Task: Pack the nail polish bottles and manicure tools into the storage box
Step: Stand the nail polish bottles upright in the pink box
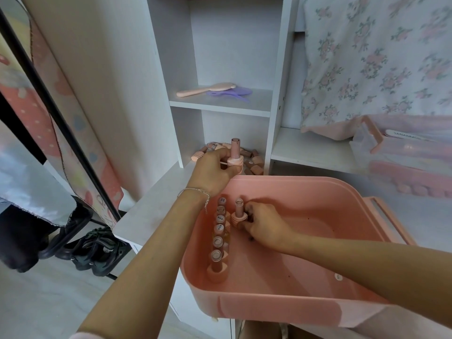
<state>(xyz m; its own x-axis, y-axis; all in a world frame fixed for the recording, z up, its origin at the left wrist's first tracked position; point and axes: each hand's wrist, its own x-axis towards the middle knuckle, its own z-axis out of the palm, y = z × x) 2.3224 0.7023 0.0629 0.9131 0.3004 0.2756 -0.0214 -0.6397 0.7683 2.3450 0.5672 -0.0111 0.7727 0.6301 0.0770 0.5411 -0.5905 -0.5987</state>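
Observation:
A pink storage box sits in front of me, open. Along its left wall stands a row of several upright nail polish bottles. My right hand is inside the box and grips another upright bottle beside that row. My left hand is above the box's far left rim and holds a pink nail polish bottle upright. More bottles lie in a pile on the low shelf behind it.
The white shelf unit has a pink hairbrush and a purple comb on its upper shelf. A pink-lidded clear case stands at the right under a floral cloth. Dark shoes lie on the floor at left.

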